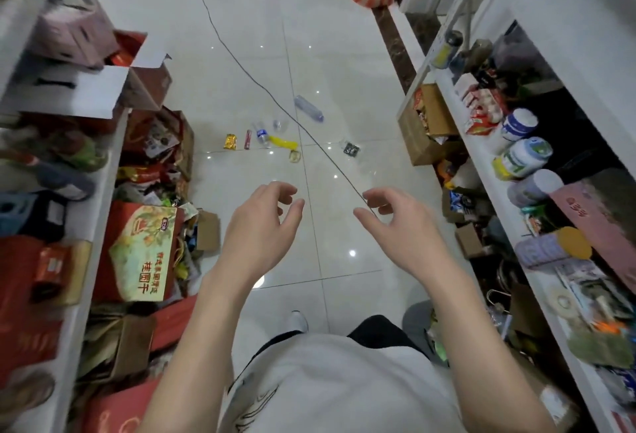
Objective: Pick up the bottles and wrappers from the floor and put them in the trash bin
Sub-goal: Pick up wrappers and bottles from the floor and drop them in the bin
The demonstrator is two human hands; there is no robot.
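Both bare forearms are stretched forward and slightly inward from the lower part of the view. The left hand [263, 222] is held palm-down, its fingers loosely curled and parted from the thumb, with nothing gripped. The right hand [399, 222] is held at much the same height, fingers likewise bent and spread, thumb pointed toward the left hand, and nothing is held in it. The two hands are kept apart, with a clear gap between the thumbs.

Your left hand [261, 222] and right hand [399, 222] hover empty, fingers curled, above the tiled floor [344, 64]; ahead lie a clear bottle [308, 108], a small bottle [261, 135] and a yellow wrapper [230, 141].
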